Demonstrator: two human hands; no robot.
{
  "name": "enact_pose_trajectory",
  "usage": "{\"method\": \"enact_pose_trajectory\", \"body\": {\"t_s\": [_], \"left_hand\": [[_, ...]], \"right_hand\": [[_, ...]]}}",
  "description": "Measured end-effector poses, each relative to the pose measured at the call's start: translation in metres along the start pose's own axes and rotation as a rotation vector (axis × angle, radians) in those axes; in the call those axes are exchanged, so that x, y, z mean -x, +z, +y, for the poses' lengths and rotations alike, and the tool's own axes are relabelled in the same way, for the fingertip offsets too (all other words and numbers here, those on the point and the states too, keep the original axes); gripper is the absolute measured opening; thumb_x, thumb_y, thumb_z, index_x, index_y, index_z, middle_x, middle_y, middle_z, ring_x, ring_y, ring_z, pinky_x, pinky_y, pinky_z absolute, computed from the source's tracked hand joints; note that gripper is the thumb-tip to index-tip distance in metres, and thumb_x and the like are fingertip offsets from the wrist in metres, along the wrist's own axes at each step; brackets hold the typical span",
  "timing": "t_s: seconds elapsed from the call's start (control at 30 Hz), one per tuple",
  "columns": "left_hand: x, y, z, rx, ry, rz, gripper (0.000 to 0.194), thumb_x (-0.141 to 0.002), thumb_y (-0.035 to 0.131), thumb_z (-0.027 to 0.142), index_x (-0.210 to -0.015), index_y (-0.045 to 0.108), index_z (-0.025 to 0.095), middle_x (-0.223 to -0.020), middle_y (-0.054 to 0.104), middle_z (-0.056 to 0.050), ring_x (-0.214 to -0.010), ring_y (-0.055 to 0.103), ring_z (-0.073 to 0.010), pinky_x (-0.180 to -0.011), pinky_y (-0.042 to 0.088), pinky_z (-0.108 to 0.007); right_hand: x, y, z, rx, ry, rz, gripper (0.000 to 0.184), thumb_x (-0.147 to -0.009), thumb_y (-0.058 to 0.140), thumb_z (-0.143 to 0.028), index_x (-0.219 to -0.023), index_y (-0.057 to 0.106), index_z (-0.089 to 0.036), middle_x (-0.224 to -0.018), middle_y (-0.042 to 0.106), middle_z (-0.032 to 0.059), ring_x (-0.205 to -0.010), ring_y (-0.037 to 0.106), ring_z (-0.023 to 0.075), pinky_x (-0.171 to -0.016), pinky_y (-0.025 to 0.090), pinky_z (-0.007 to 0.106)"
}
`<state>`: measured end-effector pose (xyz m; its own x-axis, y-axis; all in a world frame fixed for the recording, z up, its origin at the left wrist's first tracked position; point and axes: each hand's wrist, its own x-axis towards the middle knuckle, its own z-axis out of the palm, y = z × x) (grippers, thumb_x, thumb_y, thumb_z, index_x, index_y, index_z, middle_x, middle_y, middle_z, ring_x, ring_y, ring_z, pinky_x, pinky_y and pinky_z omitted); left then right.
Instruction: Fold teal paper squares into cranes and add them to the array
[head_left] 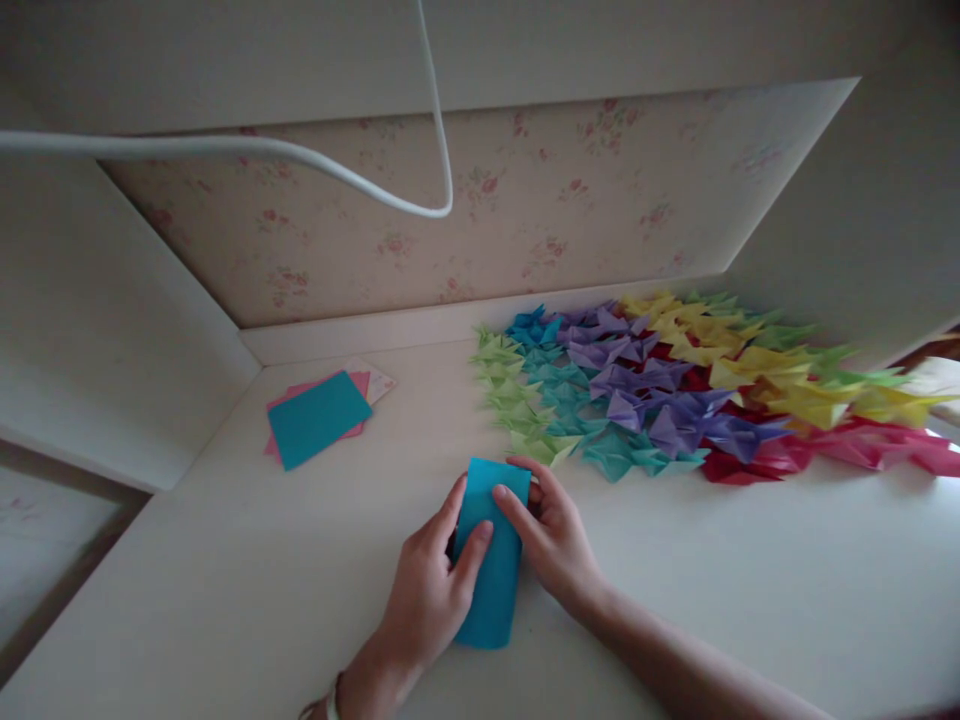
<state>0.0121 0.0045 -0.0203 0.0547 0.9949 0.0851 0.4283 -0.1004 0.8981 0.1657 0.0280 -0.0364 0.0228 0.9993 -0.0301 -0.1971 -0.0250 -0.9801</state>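
Note:
A blue sheet of paper (pixel 491 590), folded into a long rectangle, is held between both hands above the white table. My left hand (pixel 435 570) grips its left edge, thumb lying on the front face. At the upper right edge, my right hand (pixel 551 535) pinches it with the thumb on the front near the top. The fingers behind the paper are mostly hidden. Beyond the hands to the right stand rows of folded paper cranes, among them light green ones (pixel 501 375), teal ones (pixel 559 385) and purple ones (pixel 622 350).
A stack of paper squares with a blue sheet (pixel 319 420) on top and pink sheets beneath lies at the left. Yellow cranes (pixel 765 370) and red ones (pixel 757 462) spread to the right. A white cable (pixel 300 155) hangs before the floral back panel (pixel 480 210).

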Motion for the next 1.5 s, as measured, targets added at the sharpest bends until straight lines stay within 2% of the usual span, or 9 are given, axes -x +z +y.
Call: {"method": "enact_pose_trajectory", "body": {"t_s": [0.1,0.27,0.43,0.53,0.77,0.9,0.97,1.3,1.5], "left_hand": [[0.003,0.003,0.001,0.024,-0.012,-0.053,0.062,-0.089,0.065,0.035,-0.145,0.046,0.019,-0.141,0.059,-0.01,-0.124,0.059,-0.0291,-0.102,0.048,-0.035],[0.007,0.006,0.0,0.007,0.004,-0.087,0.058,-0.092,0.06,0.034,-0.146,0.044,0.018,-0.142,0.058,-0.01,-0.125,0.059,-0.0281,-0.103,0.048,-0.035],[0.007,0.008,-0.004,-0.053,0.038,-0.072,0.056,-0.097,0.051,0.033,-0.148,0.039,0.015,-0.132,0.065,-0.013,-0.109,0.069,-0.0254,-0.09,0.057,-0.035],[0.006,0.009,-0.007,-0.076,0.065,-0.052,0.052,-0.097,0.05,0.032,-0.146,0.042,0.014,-0.127,0.069,-0.014,-0.101,0.073,-0.0234,-0.084,0.06,-0.032],[0.005,0.008,-0.007,-0.162,0.151,-0.018,0.047,-0.098,0.049,0.027,-0.143,0.048,0.014,-0.13,0.067,-0.011,-0.114,0.067,-0.0242,-0.092,0.057,-0.031],[0.005,0.007,-0.006,-0.165,0.159,-0.046,0.045,-0.099,0.048,0.026,-0.142,0.049,0.015,-0.13,0.067,-0.011,-0.114,0.067,-0.0238,-0.093,0.057,-0.031],[0.006,0.006,-0.006,-0.162,0.162,-0.063,0.044,-0.099,0.048,0.026,-0.142,0.05,0.016,-0.129,0.068,-0.01,-0.113,0.068,-0.0236,-0.092,0.058,-0.031],[0.005,0.006,-0.007,-0.21,0.233,-0.009,0.038,-0.097,0.051,0.022,-0.134,0.058,0.019,-0.129,0.068,-0.009,-0.114,0.067,-0.0214,-0.098,0.055,-0.03],[0.005,0.006,-0.009,-0.195,0.234,-0.004,0.038,-0.097,0.052,0.022,-0.135,0.057,0.019,-0.128,0.069,-0.009,-0.113,0.068,-0.0204,-0.095,0.056,-0.028]], "right_hand": [[0.0,-0.003,0.001,0.084,-0.016,0.044,0.043,-0.086,0.067,-0.044,-0.119,0.054,-0.021,-0.074,0.06,-0.0007,-0.062,0.055,0.0149,-0.055,0.048,0.023],[0.002,-0.002,0.001,0.129,-0.024,0.085,0.039,-0.087,0.065,-0.046,-0.117,0.054,-0.023,-0.071,0.054,-0.0027,-0.061,0.051,0.0142,-0.051,0.044,0.022],[0.001,-0.002,-0.001,0.148,0.005,0.091,0.035,-0.089,0.061,-0.048,-0.113,0.056,-0.023,-0.07,0.052,-0.0036,-0.058,0.048,0.0137,-0.049,0.042,0.022],[0.002,-0.003,-0.002,0.162,-0.001,0.095,0.033,-0.087,0.062,-0.049,-0.108,0.058,-0.023,-0.075,0.057,-0.0016,-0.061,0.05,0.0147,-0.052,0.044,0.024],[0.001,-0.007,-0.009,0.127,0.003,0.047,0.029,-0.085,0.067,-0.047,-0.101,0.066,-0.022,-0.082,0.066,0.0012,-0.064,0.056,0.015,-0.053,0.045,0.023],[-0.001,-0.012,-0.014,0.183,-0.04,0.036,0.03,-0.084,0.069,-0.042,-0.108,0.071,-0.024,-0.104,0.073,0.0043,-0.088,0.065,0.0205,-0.073,0.051,0.027],[-0.002,-0.014,-0.016,0.197,-0.036,0.009,0.027,-0.085,0.069,-0.041,-0.104,0.075,-0.024,-0.106,0.075,0.0047,-0.097,0.067,0.023,-0.08,0.052,0.029],[-0.003,-0.015,-0.021,0.247,-0.043,-0.036,0.021,-0.086,0.067,-0.039,-0.095,0.08,-0.024,-0.099,0.079,0.0026,-0.093,0.072,0.0233,-0.079,0.056,0.029],[-0.002,-0.016,-0.021,0.309,-0.11,-0.032,0.019,-0.088,0.067,-0.036,-0.094,0.08,-0.024,-0.098,0.079,0.0021,-0.09,0.072,0.0221,-0.077,0.056,0.027]]}}
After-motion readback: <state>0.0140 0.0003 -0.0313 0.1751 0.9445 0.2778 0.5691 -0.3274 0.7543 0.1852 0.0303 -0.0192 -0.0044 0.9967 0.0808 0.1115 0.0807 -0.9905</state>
